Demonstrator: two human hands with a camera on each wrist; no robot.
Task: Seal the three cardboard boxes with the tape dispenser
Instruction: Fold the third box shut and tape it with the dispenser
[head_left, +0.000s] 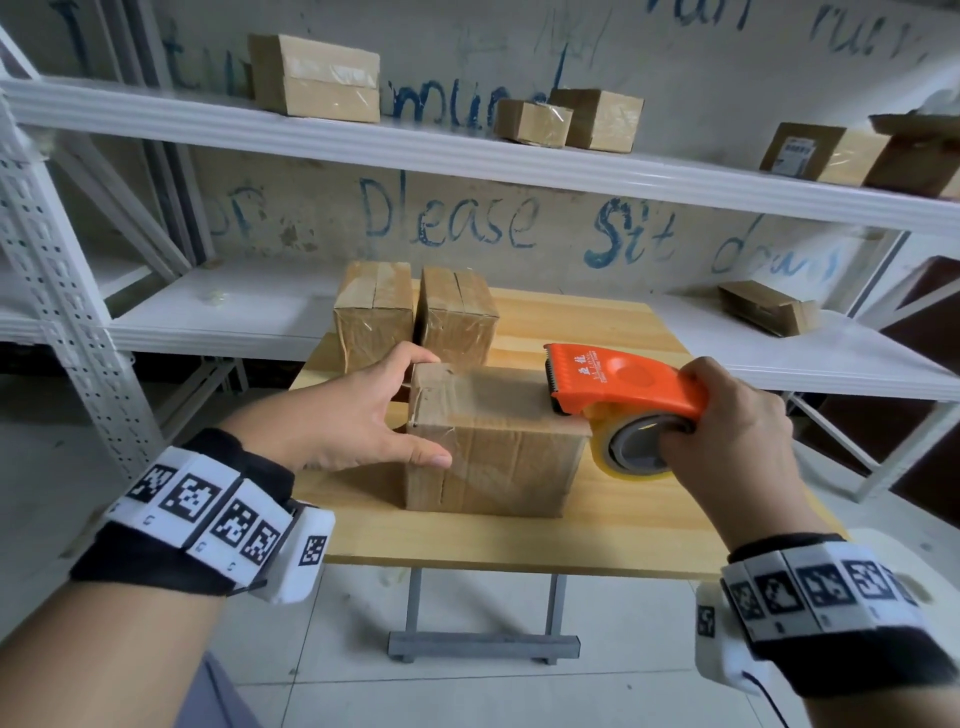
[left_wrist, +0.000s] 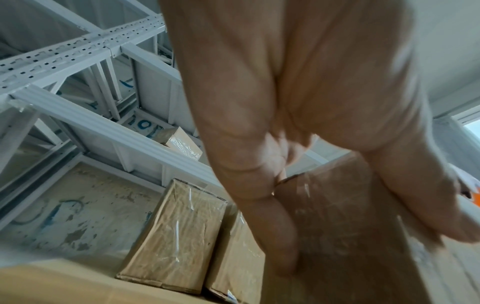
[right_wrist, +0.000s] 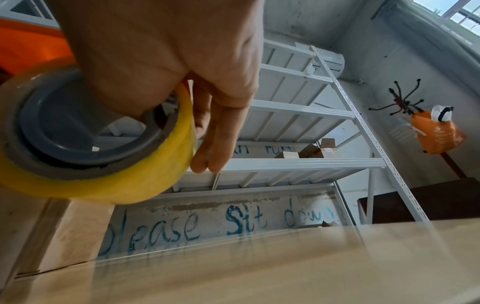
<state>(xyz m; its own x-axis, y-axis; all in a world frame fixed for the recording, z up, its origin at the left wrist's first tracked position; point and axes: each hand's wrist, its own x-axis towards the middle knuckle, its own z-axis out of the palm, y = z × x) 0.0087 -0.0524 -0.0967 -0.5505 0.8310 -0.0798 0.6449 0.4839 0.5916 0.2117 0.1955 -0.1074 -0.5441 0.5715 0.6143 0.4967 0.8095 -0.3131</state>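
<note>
Three cardboard boxes stand on the wooden table (head_left: 597, 535). The near box (head_left: 498, 447) lies lengthwise, with glossy clear tape across its top. My left hand (head_left: 415, 410) grips its left end, fingers over the far corner and thumb on the front face; the left wrist view shows the left hand (left_wrist: 298, 144) against the near box (left_wrist: 337, 226). My right hand (head_left: 696, 415) grips the orange tape dispenser (head_left: 618, 379), whose toothed front end rests on the box's top near the right edge. Its yellowish tape roll (right_wrist: 103, 181) hangs off that edge. Two taped boxes (head_left: 374, 317) (head_left: 457, 317) stand side by side behind.
White metal shelving (head_left: 467, 150) runs behind and to both sides of the table, carrying several more cardboard boxes (head_left: 317, 78). Another small box (head_left: 769, 306) lies on the lower shelf at the right. A tiled floor (head_left: 467, 696) shows below the table's front edge.
</note>
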